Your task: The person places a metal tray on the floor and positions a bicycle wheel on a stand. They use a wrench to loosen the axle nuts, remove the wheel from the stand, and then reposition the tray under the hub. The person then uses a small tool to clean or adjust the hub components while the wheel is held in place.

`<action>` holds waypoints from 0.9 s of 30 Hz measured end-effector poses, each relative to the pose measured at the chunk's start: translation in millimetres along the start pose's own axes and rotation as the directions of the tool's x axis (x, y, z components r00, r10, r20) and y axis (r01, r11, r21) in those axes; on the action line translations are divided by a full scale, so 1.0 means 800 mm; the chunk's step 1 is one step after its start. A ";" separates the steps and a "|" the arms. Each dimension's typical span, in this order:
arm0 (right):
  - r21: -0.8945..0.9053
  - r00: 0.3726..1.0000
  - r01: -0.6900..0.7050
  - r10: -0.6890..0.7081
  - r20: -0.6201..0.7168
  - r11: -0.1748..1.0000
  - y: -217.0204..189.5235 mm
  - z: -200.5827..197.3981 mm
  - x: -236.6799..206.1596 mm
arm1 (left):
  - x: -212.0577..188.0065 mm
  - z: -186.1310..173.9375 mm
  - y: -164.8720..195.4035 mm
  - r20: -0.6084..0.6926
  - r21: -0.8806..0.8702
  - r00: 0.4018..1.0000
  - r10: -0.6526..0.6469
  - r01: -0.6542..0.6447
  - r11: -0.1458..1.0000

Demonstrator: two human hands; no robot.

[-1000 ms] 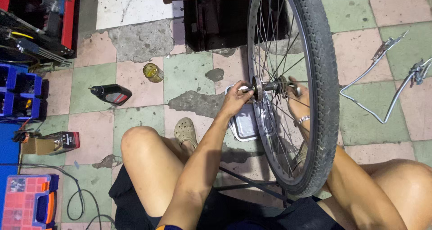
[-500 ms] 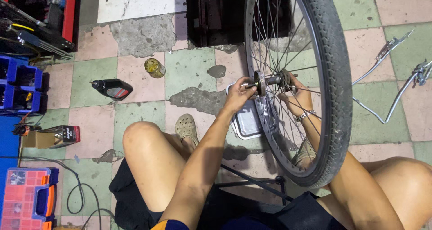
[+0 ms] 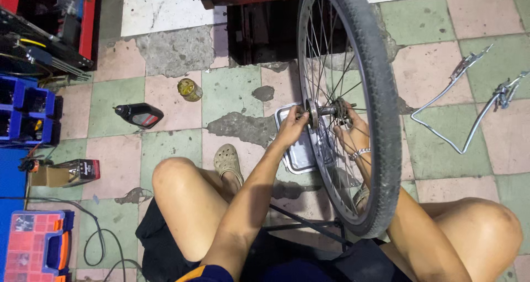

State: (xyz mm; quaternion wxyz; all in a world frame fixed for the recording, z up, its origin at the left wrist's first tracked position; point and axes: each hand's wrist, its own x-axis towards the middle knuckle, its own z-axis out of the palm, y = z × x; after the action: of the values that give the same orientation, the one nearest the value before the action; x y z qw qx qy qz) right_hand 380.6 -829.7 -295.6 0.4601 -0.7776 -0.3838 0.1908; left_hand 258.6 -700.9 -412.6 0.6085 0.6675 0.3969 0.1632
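Observation:
A bicycle wheel with a black tyre and thin spokes stands upright between my knees. My left hand pinches the left end of the hub axle. My right hand, with a bracelet on the wrist, reaches through the spokes and grips the axle's right end. A shallow metal tray lies on the floor just under the hub, partly hidden by the wheel.
A black oil bottle and a small yellow jar lie on the tiled floor at left. A bent metal stay lies at right. Blue bins, a small box and an orange parts case line the left edge.
The view has shifted a little; the wheel sits slightly further right and upright. Both hands stay on the hub axle, fingers shifting slightly.

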 end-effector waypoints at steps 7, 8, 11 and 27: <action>0.100 0.983 0.181 -0.181 -0.010 0.978 -0.020 -0.006 -0.005 | 0.001 0.002 -0.003 -0.016 0.140 1.000 -0.006 0.008 0.990; 0.028 0.995 0.101 -0.101 0.007 0.995 -0.023 -0.007 -0.007 | 0.002 0.000 -0.003 0.009 0.085 0.999 -0.046 0.045 0.995; -0.108 0.999 -0.039 0.042 0.021 0.993 -0.026 -0.010 -0.010 | -0.002 0.000 -0.007 0.068 -0.003 0.993 -0.092 0.092 0.996; -0.084 0.999 0.011 -0.007 0.041 0.996 0.001 0.002 0.011 | -0.001 -0.004 -0.004 0.058 -0.090 0.998 -0.013 0.018 0.996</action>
State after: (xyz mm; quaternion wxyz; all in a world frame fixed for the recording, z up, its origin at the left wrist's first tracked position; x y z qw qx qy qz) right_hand 385.7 -822.1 -296.9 0.4199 -0.7904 -0.4044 0.1882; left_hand 254.6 -699.5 -414.9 0.6507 0.6404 0.3766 0.1569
